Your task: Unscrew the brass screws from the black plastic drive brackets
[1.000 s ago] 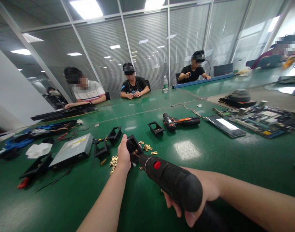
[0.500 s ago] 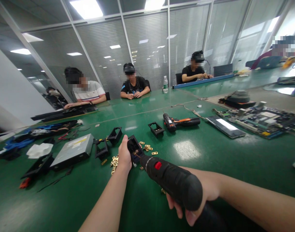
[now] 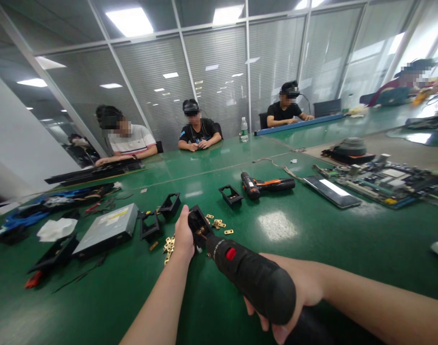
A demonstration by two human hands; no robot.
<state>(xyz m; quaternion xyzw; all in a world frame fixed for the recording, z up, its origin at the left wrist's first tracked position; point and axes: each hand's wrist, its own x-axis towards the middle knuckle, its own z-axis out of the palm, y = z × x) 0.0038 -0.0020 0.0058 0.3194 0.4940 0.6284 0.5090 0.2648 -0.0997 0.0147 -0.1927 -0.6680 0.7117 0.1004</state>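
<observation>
My left hand [image 3: 185,235] grips a black plastic frame [image 3: 197,216] by its left side, tilted up from the green table. Inside the frame small brass-coloured parts show. My right hand [image 3: 276,306] is wrapped around the handle of a black cordless drill [image 3: 252,275] with a red switch on top. The drill's bit points into the frame; whether its tip touches a screw is too small to tell. Loose brass plates [image 3: 169,245] lie by my left wrist, and more brass plates [image 3: 218,222] are just beyond the frame.
More black frames [image 3: 169,205] stand left of my hand, and one [image 3: 230,196] farther off. A second drill [image 3: 267,185], a dark flat panel [image 3: 332,190] and circuit boards [image 3: 387,177] lie right. A metal disc drive [image 3: 107,230] lies left. Several people [image 3: 200,132] sit across the table.
The view has shifted slightly, so the scene sits a little lower. My hands keep the frame and the drill in nearly the same position.
</observation>
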